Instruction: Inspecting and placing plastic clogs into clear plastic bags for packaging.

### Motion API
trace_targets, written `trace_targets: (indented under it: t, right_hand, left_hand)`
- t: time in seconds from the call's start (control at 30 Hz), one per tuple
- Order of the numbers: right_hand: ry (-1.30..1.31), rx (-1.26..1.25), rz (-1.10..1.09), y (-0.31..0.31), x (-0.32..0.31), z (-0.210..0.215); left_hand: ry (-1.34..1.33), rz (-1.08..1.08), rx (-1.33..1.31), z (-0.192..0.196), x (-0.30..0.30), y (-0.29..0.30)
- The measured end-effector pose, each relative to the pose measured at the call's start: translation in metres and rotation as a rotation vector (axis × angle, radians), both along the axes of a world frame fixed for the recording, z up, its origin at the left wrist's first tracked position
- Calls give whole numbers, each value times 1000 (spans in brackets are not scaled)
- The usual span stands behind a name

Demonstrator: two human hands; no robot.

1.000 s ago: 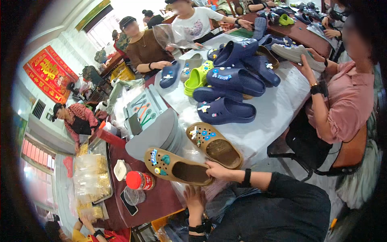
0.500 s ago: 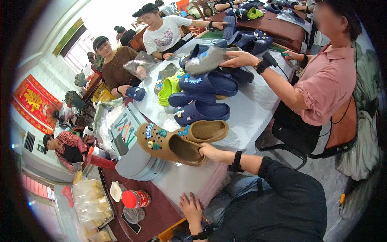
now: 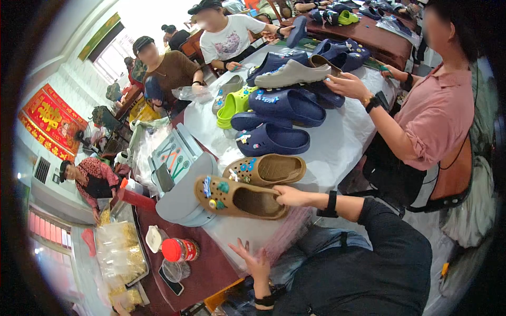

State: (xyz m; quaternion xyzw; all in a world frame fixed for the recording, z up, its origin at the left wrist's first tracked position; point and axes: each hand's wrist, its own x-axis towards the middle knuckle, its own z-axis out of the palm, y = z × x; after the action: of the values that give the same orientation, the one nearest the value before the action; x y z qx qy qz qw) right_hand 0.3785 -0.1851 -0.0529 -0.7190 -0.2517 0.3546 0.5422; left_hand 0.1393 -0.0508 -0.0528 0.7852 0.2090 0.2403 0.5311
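My right hand [image 3: 291,196] grips a brown clog [image 3: 217,197] by its heel. Colourful charms dot the clog's front, which points left. Right behind it lies a second brown clog [image 3: 266,169] with blue charms, on the white table covering. Nearer to me, my left hand [image 3: 255,262] hovers by the table's corner, fingers spread and nothing in it. Beyond the brown pair sits a navy clog [image 3: 274,140] with charms, and past it a heap of navy clogs [image 3: 292,108].
A grey box-like stand [image 3: 182,195] and a red-lidded jar [image 3: 179,249] stand to the left, near a phone [image 3: 171,280]. Green clogs [image 3: 232,109] lie farther back. At right a co-worker in pink [image 3: 435,116] reaches toward a grey clog [image 3: 292,73]; two more people sit across.
The held brown clog has shifted right and levelled out. My left hand has lifted, its fingers spreading. The co-worker in pink has lowered the grey clog onto the heap.
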Motion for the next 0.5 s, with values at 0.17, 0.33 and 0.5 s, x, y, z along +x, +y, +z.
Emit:
trace_targets:
  t: [0.17,0.33,0.5]
  right_hand:
    - [-816,-98,45,-16,1,26]
    - [-1326,-457,-42,-38,47,0]
    - [-1492,-299,142,-43,40,23]
  left_hand:
    - [-31,225,-331,2,56,-7]
    - [-54,375,-159,-41,61,7]
    - [-156,256,-439,-96,34,26]
